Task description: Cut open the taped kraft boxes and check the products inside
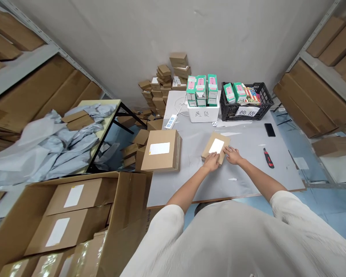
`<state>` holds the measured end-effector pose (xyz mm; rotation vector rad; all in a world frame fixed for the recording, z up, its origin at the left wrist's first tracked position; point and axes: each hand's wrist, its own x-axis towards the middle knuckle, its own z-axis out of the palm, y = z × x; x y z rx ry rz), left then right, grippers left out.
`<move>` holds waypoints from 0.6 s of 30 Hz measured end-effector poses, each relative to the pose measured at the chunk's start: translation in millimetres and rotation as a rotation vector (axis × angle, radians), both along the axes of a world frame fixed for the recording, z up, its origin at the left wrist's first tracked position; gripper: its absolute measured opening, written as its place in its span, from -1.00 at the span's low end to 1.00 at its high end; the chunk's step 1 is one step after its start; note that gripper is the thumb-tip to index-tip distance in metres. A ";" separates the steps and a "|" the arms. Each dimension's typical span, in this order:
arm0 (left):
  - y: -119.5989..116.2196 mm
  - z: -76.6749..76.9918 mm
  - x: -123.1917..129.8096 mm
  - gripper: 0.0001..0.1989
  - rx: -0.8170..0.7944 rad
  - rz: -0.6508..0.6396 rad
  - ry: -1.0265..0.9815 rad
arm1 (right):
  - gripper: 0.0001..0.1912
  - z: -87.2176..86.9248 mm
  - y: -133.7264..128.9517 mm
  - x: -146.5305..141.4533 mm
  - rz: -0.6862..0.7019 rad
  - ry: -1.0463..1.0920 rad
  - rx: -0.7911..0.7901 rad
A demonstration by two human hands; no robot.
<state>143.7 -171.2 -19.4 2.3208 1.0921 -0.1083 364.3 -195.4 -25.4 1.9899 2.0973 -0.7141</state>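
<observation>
Grey counter point(167, 189): left hand point(212, 162) on small labelled box point(216, 145), right hand point(233, 155) at its edge, apparently steadying; clamping can't be told; any lift needs fingers underneath.

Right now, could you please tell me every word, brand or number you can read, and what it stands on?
"退货": white plastic bin.
"换货": white paper sign on the black plastic crate.
"OOM", partial: brown cardboard panel near the grey table.
Too small or blurred to read: print on the green-and-pink boxes and white labels on brown boxes.
</observation>
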 end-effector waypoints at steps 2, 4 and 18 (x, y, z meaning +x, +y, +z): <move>-5.6 3.5 -3.2 -0.40 0.017 0.039 0.016 | -0.26 0.2 3.3 5.0 -0.021 0.026 0.021; -9.8 8.4 -5.9 -0.45 0.019 0.073 0.041 | -0.29 0.7 9.8 10.5 -0.043 0.035 0.033; -21.4 15.1 13.9 -0.50 -0.091 0.395 0.167 | -0.27 -4.7 89.4 40.6 -0.004 0.060 0.013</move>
